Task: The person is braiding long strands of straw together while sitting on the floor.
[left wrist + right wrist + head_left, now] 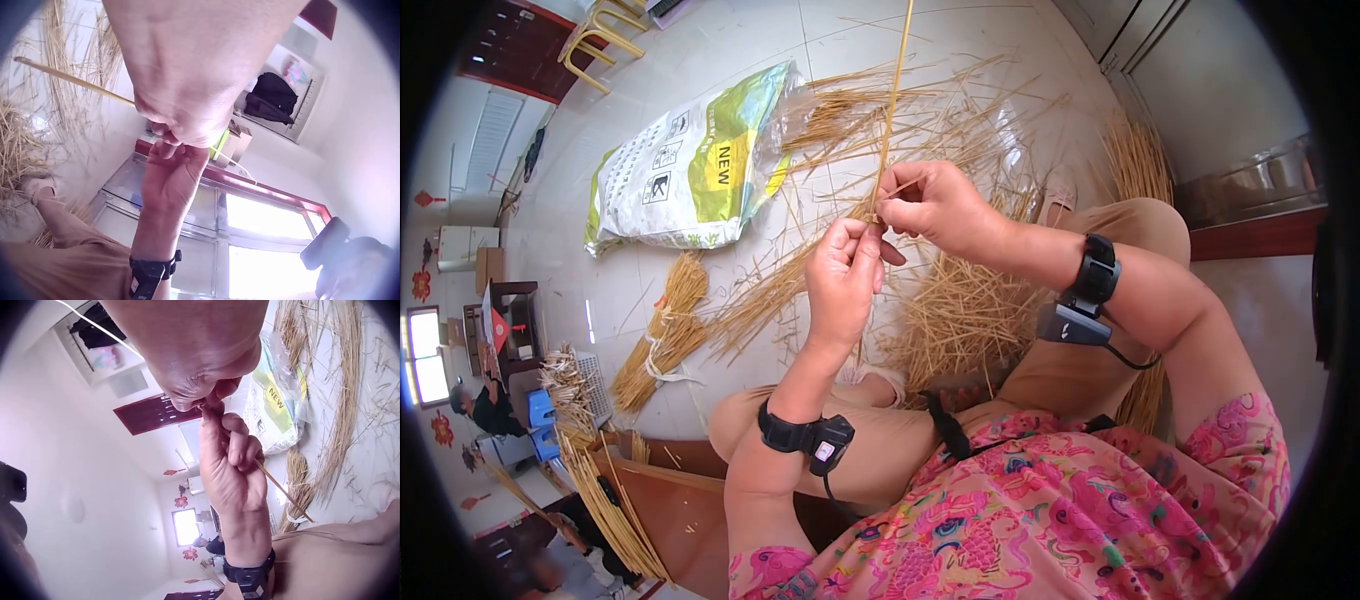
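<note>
Both hands meet around one long straw stalk (pixel 892 110), which rises from the fingers toward the top of the head view. The left hand (pixel 843 275) pinches it from below, thumb and fingertips together. Just above and to the right, the right hand (pixel 940 208) pinches the same stalk with thumb and curled forefinger. In the left wrist view the stalk (pixel 75 80) sticks out to the left of the near hand. A stalk end (pixel 284 490) slants down past the left hand (pixel 234 478) in the right wrist view. The fingertips partly hide the pinched spot.
Loose straw (pixel 960 320) lies heaped on the floor before the knees, with more scattered beyond. A white and green bag (pixel 675 165) lies at the left, above a tied straw bundle (pixel 662 330). Another straw bundle (pixel 1138 160) stands by the metal cabinet. Long stalks (pixel 610 510) lean at lower left.
</note>
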Demonstrator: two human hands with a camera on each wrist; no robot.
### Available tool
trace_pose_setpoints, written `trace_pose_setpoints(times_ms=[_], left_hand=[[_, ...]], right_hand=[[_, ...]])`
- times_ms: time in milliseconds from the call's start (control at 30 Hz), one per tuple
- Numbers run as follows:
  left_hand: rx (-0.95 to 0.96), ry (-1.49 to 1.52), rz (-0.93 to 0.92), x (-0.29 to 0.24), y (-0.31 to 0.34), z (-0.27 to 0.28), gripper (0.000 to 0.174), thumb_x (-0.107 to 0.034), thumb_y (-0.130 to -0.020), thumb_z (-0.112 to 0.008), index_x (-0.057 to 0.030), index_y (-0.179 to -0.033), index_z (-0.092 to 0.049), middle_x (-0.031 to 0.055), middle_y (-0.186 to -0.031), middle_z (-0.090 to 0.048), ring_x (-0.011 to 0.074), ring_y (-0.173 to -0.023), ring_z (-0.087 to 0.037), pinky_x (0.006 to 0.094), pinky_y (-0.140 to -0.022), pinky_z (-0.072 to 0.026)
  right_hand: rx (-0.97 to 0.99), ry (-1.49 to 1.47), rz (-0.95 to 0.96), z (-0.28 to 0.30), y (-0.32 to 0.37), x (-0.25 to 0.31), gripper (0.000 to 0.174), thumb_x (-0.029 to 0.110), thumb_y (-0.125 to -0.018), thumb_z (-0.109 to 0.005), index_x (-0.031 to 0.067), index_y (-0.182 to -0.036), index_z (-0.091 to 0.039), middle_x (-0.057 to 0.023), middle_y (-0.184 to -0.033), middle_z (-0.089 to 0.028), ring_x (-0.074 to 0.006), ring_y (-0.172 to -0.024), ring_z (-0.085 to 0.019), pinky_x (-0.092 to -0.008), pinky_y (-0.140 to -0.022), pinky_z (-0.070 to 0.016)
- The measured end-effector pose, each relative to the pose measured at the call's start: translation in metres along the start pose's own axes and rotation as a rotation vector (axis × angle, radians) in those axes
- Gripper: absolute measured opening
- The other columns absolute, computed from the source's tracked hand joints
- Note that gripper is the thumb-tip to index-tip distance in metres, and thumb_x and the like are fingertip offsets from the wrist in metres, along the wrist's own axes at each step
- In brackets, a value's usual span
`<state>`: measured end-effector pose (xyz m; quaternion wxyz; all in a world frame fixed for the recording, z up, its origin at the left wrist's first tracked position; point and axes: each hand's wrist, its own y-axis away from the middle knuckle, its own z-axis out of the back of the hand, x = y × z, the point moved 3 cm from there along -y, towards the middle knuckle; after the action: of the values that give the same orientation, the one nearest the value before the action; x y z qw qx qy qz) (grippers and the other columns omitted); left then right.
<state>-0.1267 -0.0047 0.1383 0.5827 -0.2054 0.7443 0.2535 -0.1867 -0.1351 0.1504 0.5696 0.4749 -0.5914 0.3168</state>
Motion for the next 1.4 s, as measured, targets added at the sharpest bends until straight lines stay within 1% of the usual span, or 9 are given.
trace_pose_setpoints(times_ms=[167, 367, 567, 867, 1067, 1167, 1267, 1367, 1400], left_hand=[[0.052, 0.221, 0.041, -0.001, 0.001, -0.001, 0.015, -0.014, -0.096, -0.044, -0.0012, -0.092, -0.051, 0.0139, -0.072, -0.063, 0.002, -0.046, -0.036, 0.0147, -0.043, -0.0302], [0.016, 0.214, 0.029, -0.002, -0.001, 0.009, 0.015, -0.015, -0.096, -0.044, -0.0014, -0.091, -0.051, 0.0137, -0.071, -0.062, 0.002, -0.045, -0.036, 0.0141, -0.043, -0.0297], [0.034, 0.209, 0.046, 0.006, 0.0, 0.003, 0.014, -0.016, -0.095, -0.047, -0.0031, -0.091, -0.052, 0.0129, -0.07, -0.061, 0.0026, -0.043, -0.035, 0.0141, -0.042, -0.0272], [0.07, 0.204, 0.066, 0.005, -0.001, 0.0, 0.014, -0.015, -0.096, -0.044, -0.0024, -0.091, -0.05, 0.0127, -0.071, -0.062, 0.0014, -0.046, -0.035, 0.014, -0.043, -0.0286], [0.09, 0.205, 0.049, 0.006, 0.002, -0.007, 0.015, -0.016, -0.097, -0.044, -0.0031, -0.092, -0.051, 0.0138, -0.07, -0.061, 0.0027, -0.043, -0.034, 0.0141, -0.042, -0.0264], [0.035, 0.288, 0.01, 0.002, 0.001, -0.001, 0.016, -0.016, -0.097, -0.044, -0.0033, -0.092, -0.051, 0.0132, -0.069, -0.061, 0.0027, -0.043, -0.033, 0.0143, -0.041, -0.0259], [-0.004, 0.269, -0.014, -0.006, -0.004, 0.013, 0.017, -0.015, -0.097, -0.041, -0.0028, -0.09, -0.05, 0.0126, -0.069, -0.061, 0.0021, -0.045, -0.034, 0.0141, -0.043, -0.0275], [-0.031, 0.222, -0.022, -0.004, -0.006, 0.017, 0.016, -0.015, -0.097, -0.043, -0.0025, -0.09, -0.051, 0.0115, -0.068, -0.061, 0.0023, -0.045, -0.034, 0.0149, -0.043, -0.0275], [-0.031, 0.205, -0.02, -0.003, -0.006, 0.018, 0.016, -0.015, -0.096, -0.044, -0.0024, -0.09, -0.052, 0.0112, -0.067, -0.06, 0.0023, -0.044, -0.034, 0.015, -0.043, -0.0275]], right_hand=[[-0.007, -0.031, -0.047, 0.002, -0.002, 0.0, 0.006, 0.006, -0.076, -0.06, 0.0015, -0.074, -0.058, 0.0006, -0.064, -0.056, -0.0053, -0.058, -0.049, -0.0222, -0.052, -0.0411], [0.294, 0.781, -0.16, 0.017, -0.001, 0.002, 0.01, 0.009, -0.073, -0.064, 0.0002, -0.075, -0.062, -0.0023, -0.066, -0.06, -0.0091, -0.064, -0.055, -0.0242, -0.059, -0.0459], [0.143, 0.204, 0.015, 0.008, -0.003, 0.014, 0.013, 0.012, -0.078, -0.068, 0.0009, -0.084, -0.064, -0.0039, -0.072, -0.063, -0.011, -0.066, -0.058, -0.0248, -0.061, -0.0474], [0.096, 0.116, -0.019, 0.007, 0.0, 0.013, 0.011, 0.013, -0.085, -0.064, 0.0031, -0.083, -0.06, 0.0009, -0.069, -0.058, -0.0046, -0.063, -0.052, -0.0201, -0.055, -0.0419], [0.059, 0.08, 0.039, 0.007, 0.0, 0.007, 0.006, 0.007, -0.075, -0.06, 0.0018, -0.072, -0.058, -0.002, -0.064, -0.059, -0.0059, -0.061, -0.053, -0.0218, -0.056, -0.0439], [0.111, 0.492, -0.103, 0.013, 0.001, 0.003, 0.012, 0.011, -0.075, -0.065, 0.0016, -0.071, -0.06, -0.0032, -0.06, -0.058, -0.0104, -0.059, -0.055, -0.0265, -0.057, -0.0461], [0.624, 1.178, -0.143, 0.015, 0.008, 0.006, 0.01, 0.011, -0.071, -0.063, 0.0045, -0.079, -0.065, -0.0089, -0.062, -0.061, -0.0208, -0.062, -0.06, -0.0331, -0.057, -0.0466], [0.99, 1.499, -0.536, 0.035, 0.02, -0.021, 0.022, 0.014, -0.07, -0.066, 0.0073, -0.091, -0.068, -0.0109, -0.071, -0.065, -0.0286, -0.067, -0.061, -0.0379, -0.061, -0.0478], [0.809, 1.484, -0.343, 0.038, 0.014, -0.019, 0.023, 0.014, -0.07, -0.066, 0.0072, -0.092, -0.067, -0.011, -0.073, -0.065, -0.0279, -0.068, -0.061, -0.0375, -0.061, -0.0479]])
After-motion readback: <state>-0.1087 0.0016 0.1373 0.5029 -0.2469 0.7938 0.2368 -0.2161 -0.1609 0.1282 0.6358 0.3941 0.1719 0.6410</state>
